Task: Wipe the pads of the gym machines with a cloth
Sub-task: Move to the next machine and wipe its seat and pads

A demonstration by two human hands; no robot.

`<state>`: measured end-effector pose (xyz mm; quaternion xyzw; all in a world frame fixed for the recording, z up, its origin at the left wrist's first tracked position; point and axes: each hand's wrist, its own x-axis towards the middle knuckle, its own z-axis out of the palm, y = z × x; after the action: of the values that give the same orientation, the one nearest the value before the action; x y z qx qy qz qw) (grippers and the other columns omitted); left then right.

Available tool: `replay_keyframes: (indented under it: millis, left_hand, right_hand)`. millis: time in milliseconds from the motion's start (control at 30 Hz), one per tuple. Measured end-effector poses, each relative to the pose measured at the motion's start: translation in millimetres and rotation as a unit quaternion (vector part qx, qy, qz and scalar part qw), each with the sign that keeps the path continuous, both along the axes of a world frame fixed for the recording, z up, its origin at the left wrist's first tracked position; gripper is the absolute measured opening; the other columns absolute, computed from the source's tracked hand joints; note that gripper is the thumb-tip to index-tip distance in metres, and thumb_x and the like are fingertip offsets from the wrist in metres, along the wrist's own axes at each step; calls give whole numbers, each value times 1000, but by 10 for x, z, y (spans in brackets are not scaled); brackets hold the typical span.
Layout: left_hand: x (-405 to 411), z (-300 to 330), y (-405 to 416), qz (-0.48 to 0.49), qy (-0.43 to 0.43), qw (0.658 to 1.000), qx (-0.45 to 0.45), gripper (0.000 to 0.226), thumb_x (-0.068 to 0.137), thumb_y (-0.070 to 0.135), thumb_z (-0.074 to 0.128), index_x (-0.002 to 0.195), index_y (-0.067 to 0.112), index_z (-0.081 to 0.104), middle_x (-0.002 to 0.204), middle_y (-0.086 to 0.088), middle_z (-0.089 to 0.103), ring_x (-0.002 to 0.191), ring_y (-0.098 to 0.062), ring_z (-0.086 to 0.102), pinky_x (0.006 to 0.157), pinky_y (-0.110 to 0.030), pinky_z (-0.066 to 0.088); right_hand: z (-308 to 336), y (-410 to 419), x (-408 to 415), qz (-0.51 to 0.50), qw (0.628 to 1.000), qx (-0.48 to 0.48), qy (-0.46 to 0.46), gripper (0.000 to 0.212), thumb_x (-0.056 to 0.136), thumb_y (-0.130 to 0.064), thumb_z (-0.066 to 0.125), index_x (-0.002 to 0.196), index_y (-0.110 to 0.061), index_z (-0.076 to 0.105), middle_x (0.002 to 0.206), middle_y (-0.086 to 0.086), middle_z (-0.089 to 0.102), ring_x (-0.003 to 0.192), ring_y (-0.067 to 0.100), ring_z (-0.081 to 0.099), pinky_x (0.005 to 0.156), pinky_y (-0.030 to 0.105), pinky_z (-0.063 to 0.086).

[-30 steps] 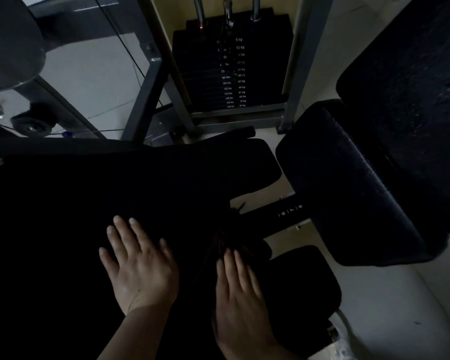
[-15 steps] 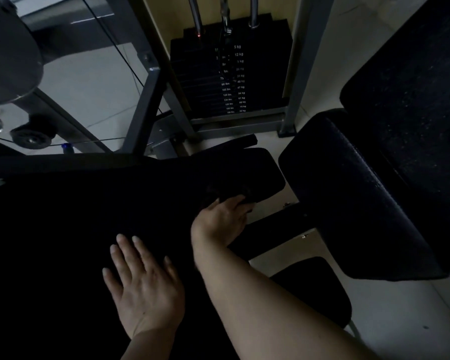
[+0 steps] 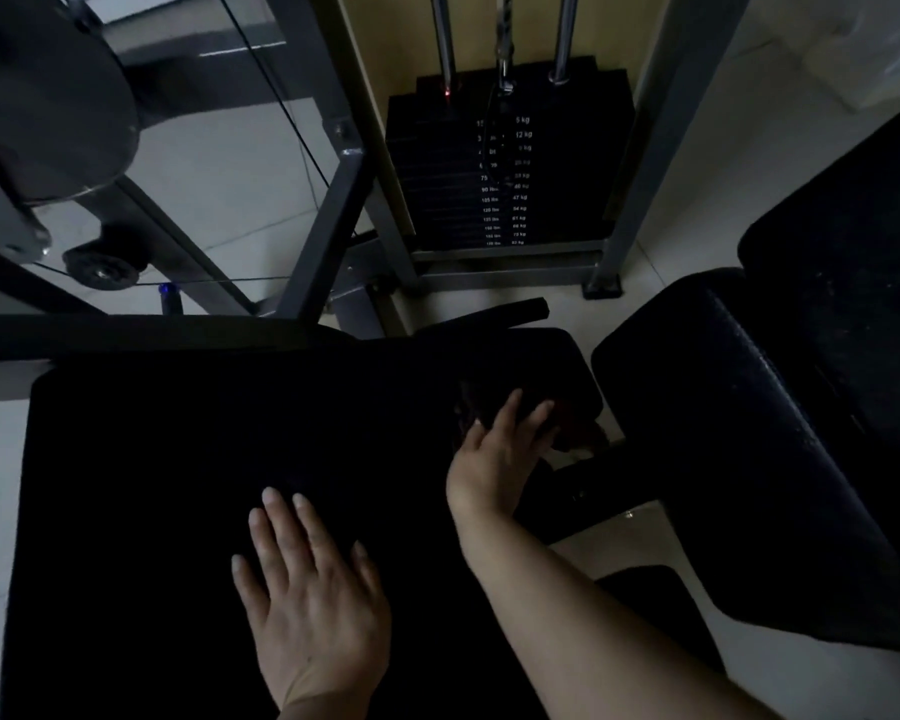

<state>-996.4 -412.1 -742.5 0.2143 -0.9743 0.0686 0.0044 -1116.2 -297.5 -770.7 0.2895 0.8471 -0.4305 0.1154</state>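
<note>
Left hand [image 3: 315, 597] lay flat on big pad [image 3: 152, 485]; right hand [image 3: 505, 449] pressed dark cloth [image 3: 489, 407] w/ fingers spread at small pad [image 3: 541, 366] edge. Could've slid off.

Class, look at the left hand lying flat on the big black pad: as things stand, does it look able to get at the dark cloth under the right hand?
Probably yes. The left hand has bare pad before it; only the right hand covers the cloth.
</note>
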Motion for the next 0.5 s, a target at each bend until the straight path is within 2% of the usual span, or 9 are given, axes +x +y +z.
replay_keyframes:
  millis: [67,133,233,300,400,500]
  left_hand:
    - [2,-3,-5,-4,4,1000,3,67,92,38,27,143,-4,29,154,-20,21,141,-33,18,113,-44,2]
    - [-5,-20,-22,-4,4,1000,2,67,90,38,27,143,-5,30,154,-21,22,141,-34,20,112,-44,3]
    - [-30,-20,-6,5,-2,1000,1,68,89,39,27,142,-4,30,154,-19,22,141,-33,19,114,-41,-1]
    - [-39,-10,-1,6,-2,1000,3,68,89,39,27,143,-3,30,155,-18,20,145,-27,10,115,-39,-5]
    - [-37,-1,-2,6,0,1000,6,67,91,39,26,144,-2,26,156,-16,16,147,-18,-8,116,-39,-7]
    - [-61,8,8,8,4,1000,9,68,90,40,27,144,-2,29,156,-16,18,147,-23,2,116,-39,-5]
  right_hand:
    - [-85,144,-154,57,996,73,-4,58,102,-30,31,152,-13,7,159,12,-10,146,31,-9,117,41,4]
    - [-194,345,-401,71,991,109,18,58,102,-29,32,151,-7,11,159,16,-1,146,31,-1,116,38,1]
    - [-309,568,-707,70,988,136,14,58,102,-30,30,151,-5,12,159,16,6,146,30,7,115,37,5]
    - [-332,628,-823,74,989,129,3,58,101,-33,30,152,-9,12,160,12,7,146,29,10,116,38,9]
    - [-319,682,-811,91,987,134,-1,62,100,-42,31,152,-16,11,160,9,5,147,26,8,117,41,8]
    - [-236,535,-530,149,974,171,0,67,97,-49,32,153,-21,9,160,8,-1,147,27,-2,117,42,-1]
